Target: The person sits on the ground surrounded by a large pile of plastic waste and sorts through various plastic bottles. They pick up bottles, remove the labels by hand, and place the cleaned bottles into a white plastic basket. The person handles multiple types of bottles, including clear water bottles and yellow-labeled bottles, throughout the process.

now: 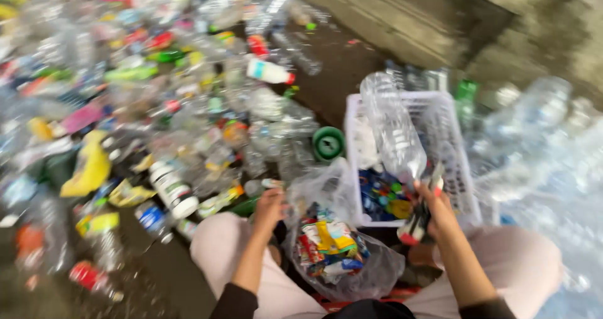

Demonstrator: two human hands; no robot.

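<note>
Head: bottle (pixel 392 127) in rt hand (pixel 433 206)

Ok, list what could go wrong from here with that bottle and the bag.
1. The right hand holds both a clear plastic bottle and a cutter; the blade could slip toward the fingers.
2. The left hand only pinches the rim of the plastic bag, which is full of labels, so it may sag and spill.
3. The bottle leans over the white basket and could drop outside it.
</note>
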